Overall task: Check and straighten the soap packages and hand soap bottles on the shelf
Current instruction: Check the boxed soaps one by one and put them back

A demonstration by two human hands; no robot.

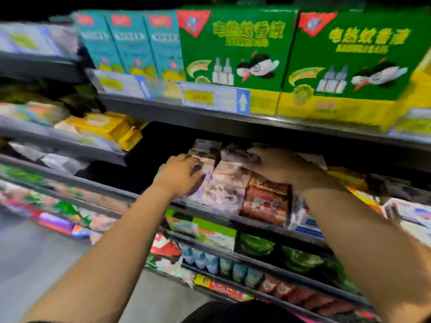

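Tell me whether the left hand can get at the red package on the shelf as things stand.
Probably yes. The left hand grips the pale packages just beside the red package, whose front is uncovered; only the right hand above it crowds the way.

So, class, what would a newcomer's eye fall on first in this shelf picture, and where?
The two big green boxes fill the upper shelf, top right. Below them, on the middle shelf, the left hand and right hand both touch pale soap packages, a red package beside them on the right.
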